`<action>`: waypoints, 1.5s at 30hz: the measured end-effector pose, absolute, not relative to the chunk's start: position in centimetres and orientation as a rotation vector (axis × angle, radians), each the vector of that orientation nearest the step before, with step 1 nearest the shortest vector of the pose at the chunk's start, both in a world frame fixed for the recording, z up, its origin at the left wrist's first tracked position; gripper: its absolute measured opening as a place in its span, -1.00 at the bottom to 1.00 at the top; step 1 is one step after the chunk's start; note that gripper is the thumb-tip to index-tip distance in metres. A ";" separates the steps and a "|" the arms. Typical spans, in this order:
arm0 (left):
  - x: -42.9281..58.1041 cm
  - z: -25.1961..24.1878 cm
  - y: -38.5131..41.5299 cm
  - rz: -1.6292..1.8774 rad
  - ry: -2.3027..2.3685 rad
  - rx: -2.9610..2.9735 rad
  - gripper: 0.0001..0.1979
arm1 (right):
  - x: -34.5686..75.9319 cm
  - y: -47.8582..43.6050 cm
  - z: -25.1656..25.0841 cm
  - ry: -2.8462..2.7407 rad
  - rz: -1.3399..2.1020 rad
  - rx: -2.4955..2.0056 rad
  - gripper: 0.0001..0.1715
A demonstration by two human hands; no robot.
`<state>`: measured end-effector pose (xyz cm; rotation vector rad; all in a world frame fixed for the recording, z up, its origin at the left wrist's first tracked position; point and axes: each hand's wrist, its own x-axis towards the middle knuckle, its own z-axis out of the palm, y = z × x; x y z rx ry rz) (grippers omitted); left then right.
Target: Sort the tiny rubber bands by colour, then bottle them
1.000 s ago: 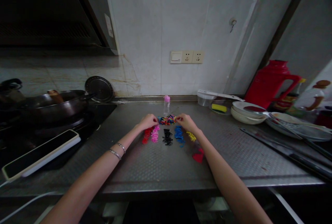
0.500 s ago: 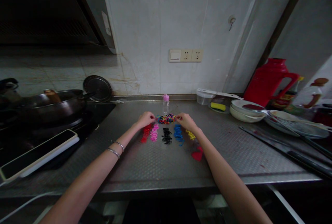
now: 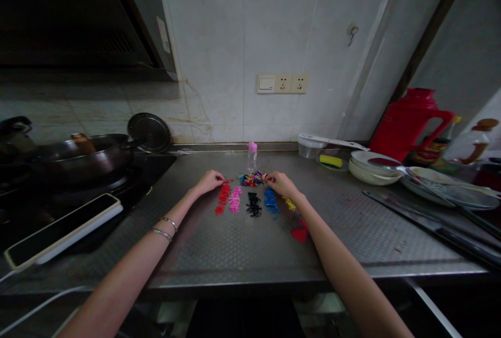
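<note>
Nearest the viewer, the steel table (image 3: pixel 235 254) carries all items, and each position below is referred to the mixed heap of small elastic bands (image 3: pixel 253 178) at mid-table. A flat red piece (image 3: pixel 299 233) lies well in front of the heap and to its right, close to the right forearm. Just in front of the heap runs a row of sorted piles: the red pile (image 3: pixel 223 198) at front-left, then the pink pile (image 3: pixel 235 200), the black pile (image 3: pixel 253 204) directly in front, the blue pile (image 3: pixel 270 198) and the yellow pile (image 3: pixel 289 204) at front-right. The left hand (image 3: pixel 209 181) rests to the left of the heap, fingers curled with the tips drawn together at the far end of the red pile; whether a band is pinched there cannot be told. The right hand (image 3: pixel 279 184) rests to the right of the heap, fingers curled with the tips touching the heap's right edge; any grip is too small to make out. A small clear bottle with a pink cap (image 3: pixel 252 155) stands upright just behind the heap. A dark wok (image 3: pixel 78 156) sits far left of the heap, stacked bowls (image 3: pixel 368 167) far right, and a red jug (image 3: pixel 407 124) beyond them.
</note>
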<state>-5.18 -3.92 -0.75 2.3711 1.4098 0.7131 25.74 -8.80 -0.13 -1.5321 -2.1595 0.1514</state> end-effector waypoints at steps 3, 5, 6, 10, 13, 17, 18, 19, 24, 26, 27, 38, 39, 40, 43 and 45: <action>-5.3 -0.7 -4.0 0.698 1.427 2.355 -0.74 | 25.8 -8.8 -0.2 -2.151 0.161 -1.539 -0.71; -5.3 -0.5 -4.0 0.678 1.421 2.359 -0.73 | 25.8 -8.7 -0.2 -2.151 0.170 -1.545 -0.70; -5.2 -0.4 -3.9 0.676 1.422 2.362 -0.73 | 25.8 -8.7 -0.3 -2.151 0.171 -1.548 -0.70; -4.6 -0.1 -3.2 0.712 1.451 2.378 -0.74 | 25.8 -8.6 -0.4 -2.154 0.152 -1.539 -0.70; -3.6 0.1 -2.2 0.639 1.425 2.412 -0.75 | 25.8 -8.6 -0.4 -2.164 0.136 -1.542 -0.70; -2.5 -0.2 -0.8 0.498 1.420 2.433 -0.78 | 25.6 -8.9 -0.1 -2.171 0.118 -1.576 -0.70; -2.4 -0.3 -0.5 0.485 1.429 2.432 -0.79 | 25.6 -9.0 0.0 -2.173 0.119 -1.587 -0.70; -2.3 -0.3 -0.2 0.478 1.437 2.429 -0.80 | 25.6 -9.1 0.1 -2.176 0.120 -1.596 -0.70; -2.1 -0.6 0.5 0.482 1.429 2.412 -0.81 | 25.5 -9.5 0.5 -2.188 0.102 -1.593 -0.70; -2.1 -0.5 0.5 0.496 1.413 2.401 -0.80 | 25.5 -9.5 0.5 -2.186 0.097 -1.600 -0.70; -2.2 -0.5 0.5 0.510 1.408 2.394 -0.80 | 25.5 -9.5 0.5 -2.184 0.099 -1.605 -0.70; -3.5 0.2 -0.8 0.619 1.352 2.224 -0.85 | 25.4 -9.6 0.6 -2.210 0.098 -1.596 -0.69; -3.5 0.2 -0.9 0.620 1.337 2.211 -0.85 | 25.4 -9.6 0.6 -2.212 0.095 -1.599 -0.70; -3.6 0.1 -0.8 0.620 1.324 2.202 -0.85 | 25.4 -9.5 0.6 -2.213 0.092 -1.602 -0.70; -3.8 0.0 -0.7 0.610 1.288 2.195 -0.83 | 25.4 -9.4 0.5 -2.206 0.093 -1.607 -0.70; -4.0 -0.1 -0.6 0.586 1.260 2.201 -0.81 | 25.5 -9.4 0.4 -2.203 0.102 -1.603 -0.70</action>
